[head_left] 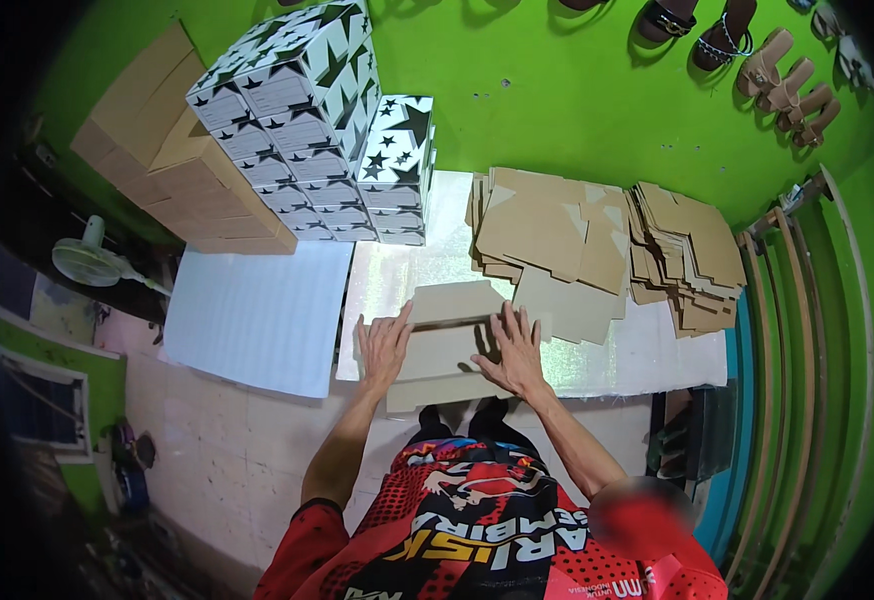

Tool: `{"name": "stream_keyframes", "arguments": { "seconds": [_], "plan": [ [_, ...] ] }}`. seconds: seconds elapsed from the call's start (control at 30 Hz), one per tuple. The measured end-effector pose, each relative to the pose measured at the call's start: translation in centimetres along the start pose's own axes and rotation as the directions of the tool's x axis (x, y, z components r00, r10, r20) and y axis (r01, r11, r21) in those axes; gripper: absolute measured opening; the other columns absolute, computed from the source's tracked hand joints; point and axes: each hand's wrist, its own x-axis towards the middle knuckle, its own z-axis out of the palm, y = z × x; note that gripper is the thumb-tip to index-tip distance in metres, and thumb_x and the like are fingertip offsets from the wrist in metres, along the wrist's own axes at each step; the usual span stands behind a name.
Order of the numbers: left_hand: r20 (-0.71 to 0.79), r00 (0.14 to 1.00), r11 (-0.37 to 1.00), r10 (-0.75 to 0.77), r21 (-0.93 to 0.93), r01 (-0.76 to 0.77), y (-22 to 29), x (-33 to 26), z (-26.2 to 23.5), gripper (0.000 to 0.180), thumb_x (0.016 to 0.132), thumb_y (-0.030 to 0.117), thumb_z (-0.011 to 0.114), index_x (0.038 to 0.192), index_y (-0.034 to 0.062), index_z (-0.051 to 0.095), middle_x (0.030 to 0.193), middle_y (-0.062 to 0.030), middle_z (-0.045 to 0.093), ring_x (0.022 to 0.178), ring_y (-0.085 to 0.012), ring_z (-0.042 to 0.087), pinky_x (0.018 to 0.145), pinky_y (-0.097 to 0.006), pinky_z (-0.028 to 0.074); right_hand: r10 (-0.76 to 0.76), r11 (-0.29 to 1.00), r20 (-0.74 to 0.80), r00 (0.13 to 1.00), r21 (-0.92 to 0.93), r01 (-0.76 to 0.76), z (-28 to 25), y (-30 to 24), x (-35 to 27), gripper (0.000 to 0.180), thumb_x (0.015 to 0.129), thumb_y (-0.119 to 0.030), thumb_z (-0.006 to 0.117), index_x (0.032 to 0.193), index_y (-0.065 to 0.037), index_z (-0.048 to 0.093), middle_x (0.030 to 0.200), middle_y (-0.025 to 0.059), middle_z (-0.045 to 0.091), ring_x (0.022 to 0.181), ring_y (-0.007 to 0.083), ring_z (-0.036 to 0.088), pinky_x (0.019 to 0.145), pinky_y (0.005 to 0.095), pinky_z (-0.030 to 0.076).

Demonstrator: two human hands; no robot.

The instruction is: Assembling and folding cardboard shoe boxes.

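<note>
A partly folded sheet of grey-brown cardboard [447, 352] lies at the table's front edge, right before me. Its far flap is tilted up along a crease, and its near flap hangs over the edge. At its left side is my left hand [385, 345], fingers stretched out and touching the board near the crease. My right hand [515, 352] rests on the right side with fingers spread, casting a shadow across the middle panel. Neither hand is closed around the board.
Flat cardboard blanks [547, 225] are stacked behind my right hand, with another pile [685, 250] beside them. Star-patterned boxes [307, 130] stand tall at the back left, near a large open carton [197, 180]. Sandals [777, 65] hang on the green wall.
</note>
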Motion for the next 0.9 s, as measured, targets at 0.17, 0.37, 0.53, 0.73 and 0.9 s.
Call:
{"name": "stream_keyframes", "arguments": {
  "seconds": [0.17, 0.37, 0.53, 0.73, 0.9],
  "plan": [
    [-0.055, 0.998, 0.980, -0.033, 0.196, 0.043, -1.3, -0.7, 2.5, 0.057, 0.107, 0.037, 0.054, 0.163, 0.0308, 0.042, 0.149, -0.0163, 0.057, 0.147, -0.0339, 0.042, 0.124, -0.068, 0.016, -0.039, 0.999, 0.013, 0.999, -0.030, 0.039, 1.9, -0.4, -0.9, 0.109, 0.084, -0.078, 0.066, 0.167, -0.016, 0.032, 0.175, 0.0228, 0.012, 0.159, 0.0479, 0.013, 0.125, 0.0682, 0.013],
    [0.028, 0.993, 0.991, -0.114, -0.063, 0.115, -2.3, -0.5, 3.4, 0.059, 0.109, 0.041, 0.049, 0.166, 0.0318, 0.034, 0.168, -0.0203, 0.033, 0.157, -0.0404, 0.026, 0.125, -0.066, 0.018, -0.011, 0.995, 0.005, 1.000, 0.103, 0.010, 1.3, -0.2, 0.7, 0.116, 0.079, -0.080, 0.068, 0.166, -0.014, 0.031, 0.173, 0.0251, 0.015, 0.154, 0.0485, 0.023, 0.124, 0.0656, 0.019],
    [0.113, 0.983, 0.959, -0.145, -0.230, 0.167, -2.5, -0.1, 3.7, 0.055, 0.111, 0.038, 0.045, 0.165, 0.0314, 0.036, 0.164, -0.0226, 0.039, 0.154, -0.0430, 0.032, 0.126, -0.057, 0.022, -0.071, 0.996, -0.048, 0.996, 0.056, 0.074, 2.7, 0.6, 0.4, 0.113, 0.081, -0.081, 0.067, 0.166, -0.014, 0.033, 0.173, 0.0256, 0.014, 0.155, 0.0510, 0.019, 0.125, 0.0660, 0.016],
    [0.073, 0.986, 0.922, -0.149, -0.350, 0.165, -3.0, 0.2, 4.3, 0.050, 0.112, 0.036, 0.043, 0.162, 0.0297, 0.043, 0.159, -0.0241, 0.044, 0.151, -0.0443, 0.035, 0.125, -0.056, 0.024, -0.168, 0.985, -0.050, 0.984, 0.038, 0.170, 3.0, 0.7, -0.7, 0.108, 0.083, -0.076, 0.069, 0.165, -0.015, 0.034, 0.172, 0.0275, 0.012, 0.157, 0.0542, 0.011, 0.126, 0.0665, 0.014],
    [0.105, 0.979, 0.916, -0.176, -0.347, 0.202, -4.0, 1.1, 4.1, 0.055, 0.112, 0.037, 0.043, 0.165, 0.0278, 0.036, 0.166, -0.0232, 0.033, 0.156, -0.0438, 0.025, 0.125, -0.060, 0.017, -0.198, 0.978, -0.069, 0.978, 0.045, 0.201, 3.0, -0.2, -0.8, 0.110, 0.082, -0.073, 0.073, 0.165, -0.014, 0.032, 0.172, 0.0296, 0.012, 0.156, 0.0548, 0.013, 0.126, 0.0634, 0.019]
  ]
}}
